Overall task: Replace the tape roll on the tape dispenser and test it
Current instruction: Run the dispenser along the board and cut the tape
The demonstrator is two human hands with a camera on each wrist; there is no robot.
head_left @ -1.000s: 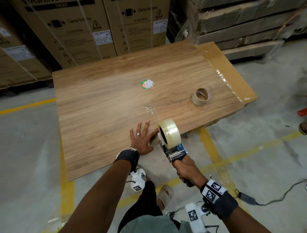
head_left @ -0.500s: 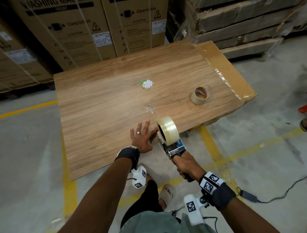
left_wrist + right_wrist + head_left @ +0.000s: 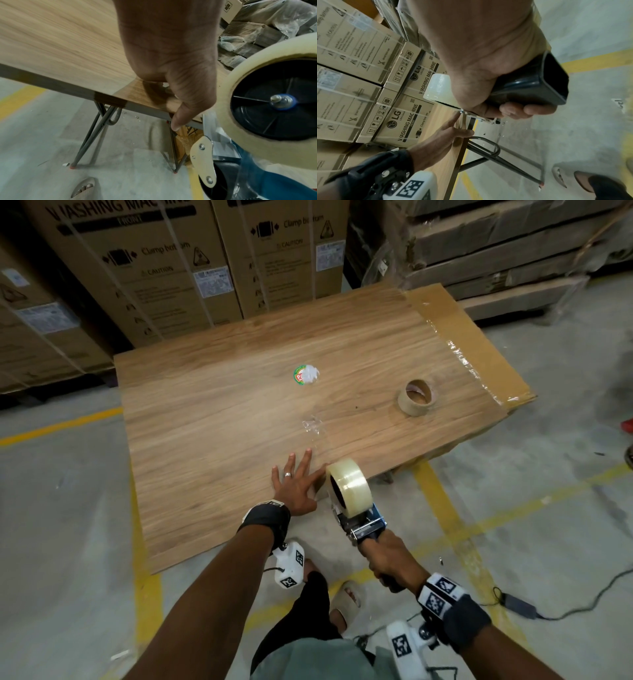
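The blue-framed handheld tape dispenser point(image 3: 359, 517) with its black handle is sitting at the near edge of the low wood-grain table point(image 3: 219, 440), and it is already carrying a full roll of clear packing tape point(image 3: 349, 486) on its black hub, so the swap itself looks finished to me. The spent brown cardboard core point(image 3: 417, 397) is lying well apart on the far right part of the tabletop, which fits that reading. The right hand point(image 3: 390, 559) is wrapping its fingers tightly round the handle, holding the tool with the roll leaning just over the table's edge. The left hand point(image 3: 296, 486) is lying flat on the wood just beside the roll, fingers straight and fanned apart, the thumb hanging down over the table's rim; in the left wrist view a darker glossy band is running under the palm and over the edge, which I take to be a strip of tape being pressed down, though I cannot be sure. Beyond the fingertips a crumpled scrap of clear film point(image 3: 312, 426) is lying on the wood, and farther off a small round green-and-red sticker point(image 3: 305, 374). What is left, I would judge, is the test: drawing a length out across the board and cutting it off cleanly at the blade.
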